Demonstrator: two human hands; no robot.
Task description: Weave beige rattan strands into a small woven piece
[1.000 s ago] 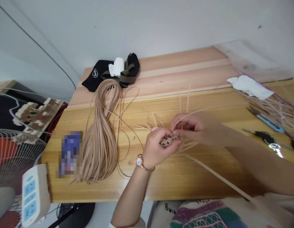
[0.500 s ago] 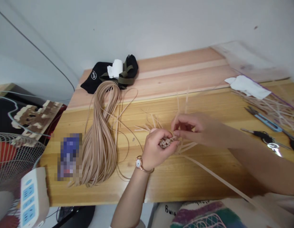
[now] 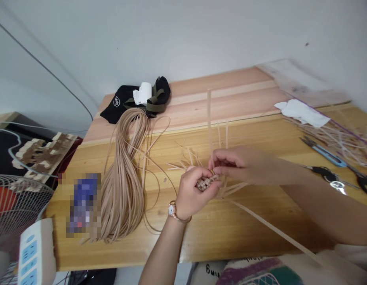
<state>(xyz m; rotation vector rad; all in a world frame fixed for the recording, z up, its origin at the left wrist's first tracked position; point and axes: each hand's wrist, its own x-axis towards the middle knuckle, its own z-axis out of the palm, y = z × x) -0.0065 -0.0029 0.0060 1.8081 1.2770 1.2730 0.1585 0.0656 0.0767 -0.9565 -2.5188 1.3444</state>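
Note:
My left hand (image 3: 193, 190), with a watch on its wrist, is closed around a small woven piece of tan strips (image 3: 206, 182) just above the wooden table (image 3: 236, 221). My right hand (image 3: 231, 164) meets it from the right, fingers pinched on one strip (image 3: 209, 118) that stands up from the weave and points toward the wall. Other loose strip ends fan out around the weave, and one long strip (image 3: 275, 231) trails off toward the table's near right edge.
A large looped bundle of tan cord (image 3: 124, 178) lies left of my hands, with a blurred blue object (image 3: 82, 202) beside it. A black cap and strap (image 3: 135, 99) sit at the back. Scissors (image 3: 334, 176), a blue cutter (image 3: 326, 152), white tissue (image 3: 302, 111) and loose strips lie right. A power strip (image 3: 33, 255) and fan are lower left.
My right hand has pulled a strip so that it now stands up toward the wall. Both hands stay at the weave; the view has shifted slightly.

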